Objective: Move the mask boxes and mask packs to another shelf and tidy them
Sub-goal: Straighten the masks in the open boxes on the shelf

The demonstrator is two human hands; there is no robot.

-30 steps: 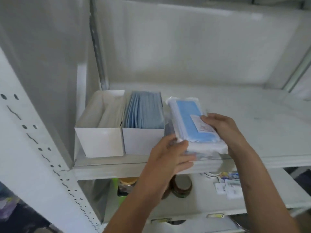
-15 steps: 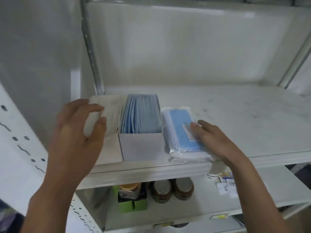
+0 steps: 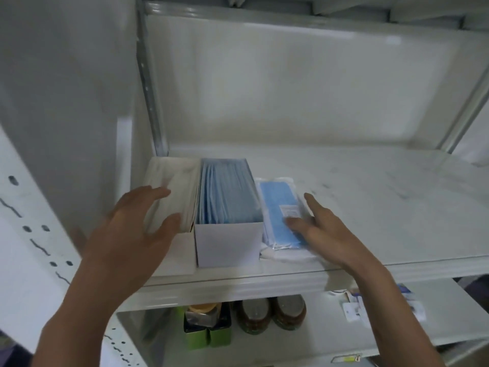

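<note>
Left hand [image 3: 137, 229] spread over the white box [image 3: 169, 197], fingers straight on its top, thumb against the near right corner; nothing gripped. Just right of that thumb, touching the white box, the blue box [image 3: 227, 221], open-topped, masks standing on edge inside.

Right hand [image 3: 317, 229] flat, fingers straight, pressing on the right side of the pack [image 3: 280, 210]; forefinger tip just below the white label, another finger stretched along the pack's right edge. Pack lying flat, left side against the blue box, near end by the heel of the hand.

All three in a row at the shelf [image 3: 370, 202] front, left end.

Below the wrists, on the lower shelf [image 3: 397, 327]: green tins [image 3: 206, 335], two brown jars [image 3: 270, 313], small cards [image 3: 354, 311] under the right forearm.
</note>
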